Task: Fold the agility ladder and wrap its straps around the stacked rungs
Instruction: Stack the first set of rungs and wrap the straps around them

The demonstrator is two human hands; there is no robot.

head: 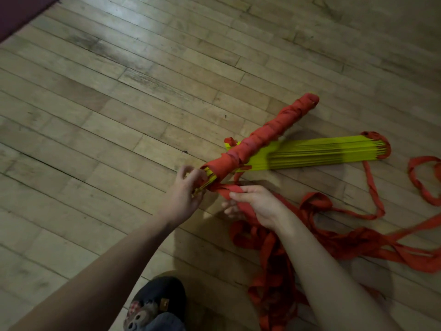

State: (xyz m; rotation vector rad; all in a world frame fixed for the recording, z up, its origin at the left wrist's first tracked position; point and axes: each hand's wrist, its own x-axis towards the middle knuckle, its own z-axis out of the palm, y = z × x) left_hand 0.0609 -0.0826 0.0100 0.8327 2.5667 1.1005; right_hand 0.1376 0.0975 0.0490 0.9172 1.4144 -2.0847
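Observation:
A bundle of yellow rungs wrapped in red strap (pixel 262 134) is held above the wooden floor, pointing up and to the right. My left hand (pixel 186 194) grips its near end, where yellow rung tips show. My right hand (pixel 255 204) is closed on a length of loose red strap (pixel 241 206) just below that end. A second stack of bare yellow rungs (pixel 317 151) lies on the floor behind the bundle, with red strap loops at its right end.
Loose red strap (pixel 358 244) trails in tangled coils across the floor to the right and below my right arm. A slipper with a monkey face (pixel 152 306) shows at the bottom. A dark mat edge (pixel 21 13) sits at the top left.

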